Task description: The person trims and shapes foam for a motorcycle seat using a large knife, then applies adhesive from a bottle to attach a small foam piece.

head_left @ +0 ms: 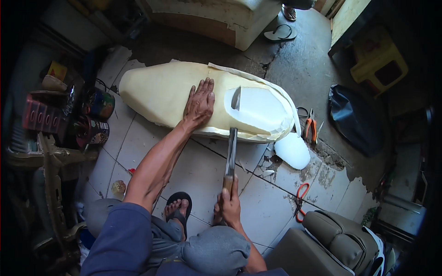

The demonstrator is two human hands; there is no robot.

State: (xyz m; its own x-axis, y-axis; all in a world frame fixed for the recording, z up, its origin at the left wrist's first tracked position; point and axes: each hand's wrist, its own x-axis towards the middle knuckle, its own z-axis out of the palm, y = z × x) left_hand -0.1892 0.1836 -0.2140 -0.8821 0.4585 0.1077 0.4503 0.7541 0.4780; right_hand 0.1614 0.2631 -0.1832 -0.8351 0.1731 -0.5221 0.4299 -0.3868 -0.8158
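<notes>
The left hand lies flat, palm down, on the pale yellow foam block beneath it. The right hand wraps round a wood-handled metal tool, which points away from it toward the foam. Well left of the left hand, dark containers bear printed labels, seemingly too dim to read.

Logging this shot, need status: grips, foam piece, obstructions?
Left grip flat on yellow foam piece. Right grip around wooden-handled tool, at the foam's near edge. Scissors and pliers on floor, clear of both grips.
</notes>
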